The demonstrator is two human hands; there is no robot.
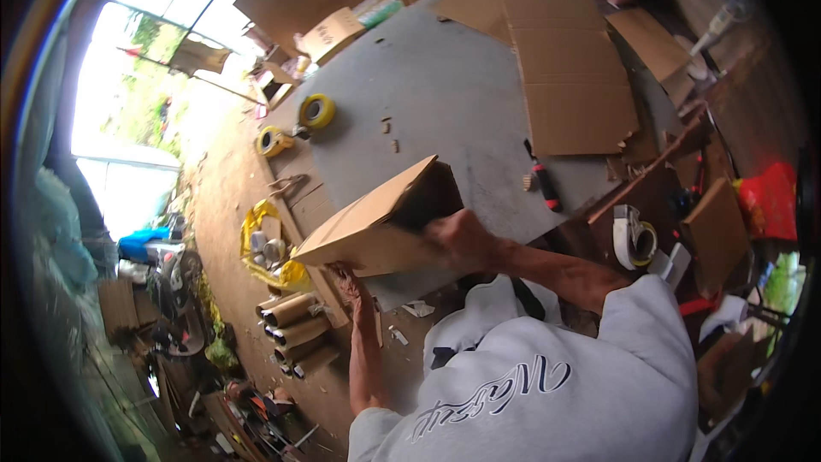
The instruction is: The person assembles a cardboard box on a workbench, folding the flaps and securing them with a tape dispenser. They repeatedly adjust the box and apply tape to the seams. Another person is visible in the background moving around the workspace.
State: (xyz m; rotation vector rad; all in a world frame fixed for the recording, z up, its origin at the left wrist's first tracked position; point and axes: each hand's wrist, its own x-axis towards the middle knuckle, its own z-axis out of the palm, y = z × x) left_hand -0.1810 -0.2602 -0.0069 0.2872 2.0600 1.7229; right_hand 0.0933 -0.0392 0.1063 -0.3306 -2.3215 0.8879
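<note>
A brown cardboard box [368,239] is held tilted over the near edge of the grey-topped table [410,77]. One end gapes toward the right, with a dark inside. My left hand [349,287] grips the box from below at its near left corner. At the open end is my right hand [466,239], bent and smeared by motion. Its fingertips are hidden against the box or just inside the opening, so their hold does not show.
Flattened cardboard [573,68] covers the table's far right. A red-and-black knife [543,184] lies near its right edge. Yellow tape rolls [316,111] sit at the left edge, a tape dispenser [633,238] at right. Cardboard tubes [295,321] are stacked on the floor.
</note>
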